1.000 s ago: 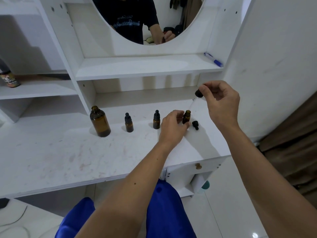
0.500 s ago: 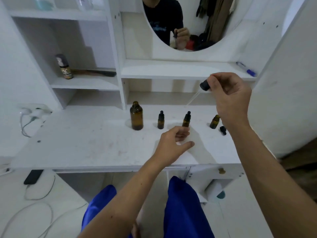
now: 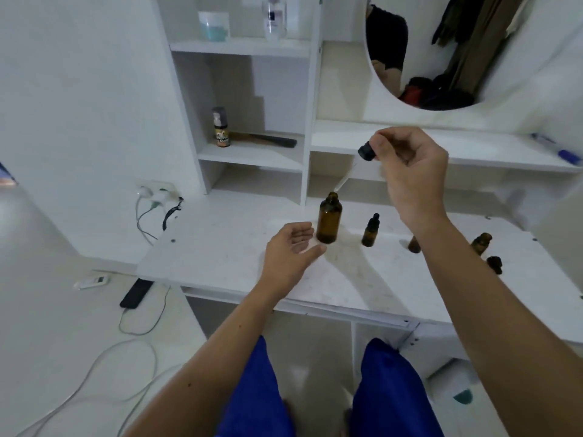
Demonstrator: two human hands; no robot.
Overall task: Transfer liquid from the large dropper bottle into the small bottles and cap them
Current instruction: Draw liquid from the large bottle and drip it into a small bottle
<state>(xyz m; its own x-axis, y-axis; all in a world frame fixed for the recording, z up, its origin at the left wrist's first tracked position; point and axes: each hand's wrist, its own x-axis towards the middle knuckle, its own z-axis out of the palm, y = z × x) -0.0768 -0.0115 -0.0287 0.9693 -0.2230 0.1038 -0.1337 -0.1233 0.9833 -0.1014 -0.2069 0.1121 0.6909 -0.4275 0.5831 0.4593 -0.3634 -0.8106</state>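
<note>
Pinching the black bulb of a dropper (image 3: 366, 152) between thumb and curled fingers, the right hand (image 3: 410, 171) hangs above the white desk (image 3: 227, 247), the clear glass tube slanting down and to the left so that its tip sits just over the open neck of the large amber bottle (image 3: 329, 217). That bottle stands upright toward the back of the desk with no cap on it. The left hand (image 3: 291, 247) is released, palm turned up and inward, fingers loosely spread just beside the large bottle's base; whether a fingertip touches the glass cannot be told. To the right of the large bottle stands a small amber bottle with a black dropper cap (image 3: 371, 231). Further right a second small bottle (image 3: 414, 244) is mostly hidden behind the right forearm, so its top cannot be seen. Beyond the forearm a third small bottle (image 3: 481, 243) stands uncapped, and a loose black cap (image 3: 494, 264) lies on the desk just in front of it. On a shelf behind, a labelled dark bottle (image 3: 220, 127) stands beside a dark comb-like object (image 3: 268, 140). A blue pen (image 3: 556, 149) rests on the shelf under the round mirror (image 3: 441, 52). Cables (image 3: 148, 212) trail from a wall socket to the floor, where a black phone (image 3: 136, 293) lies.
</note>
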